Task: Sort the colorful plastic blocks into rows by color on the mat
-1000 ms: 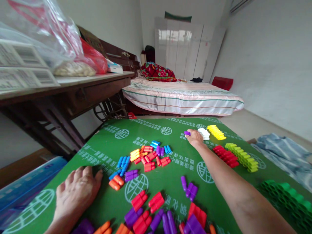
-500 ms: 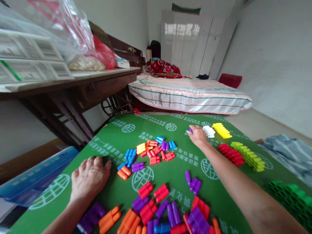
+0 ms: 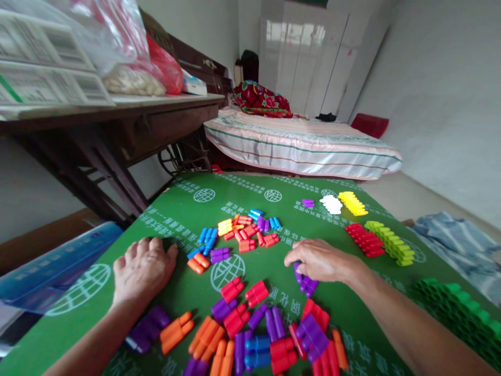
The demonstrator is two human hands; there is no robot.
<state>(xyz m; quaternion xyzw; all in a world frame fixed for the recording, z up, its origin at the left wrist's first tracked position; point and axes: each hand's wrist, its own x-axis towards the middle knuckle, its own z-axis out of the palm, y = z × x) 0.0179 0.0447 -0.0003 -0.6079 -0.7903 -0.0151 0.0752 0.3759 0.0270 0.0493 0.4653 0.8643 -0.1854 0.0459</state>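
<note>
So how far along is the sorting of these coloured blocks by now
Done: tidy rows of white blocks, yellow blocks, red blocks, lime blocks and green blocks, plus one purple piece set beside the white.
In hand: the right hand is over loose purple blocks; the left hand rests flat on the green mat.
Left: the mixed pile mid-mat and the larger heap nearest the camera.
</note>
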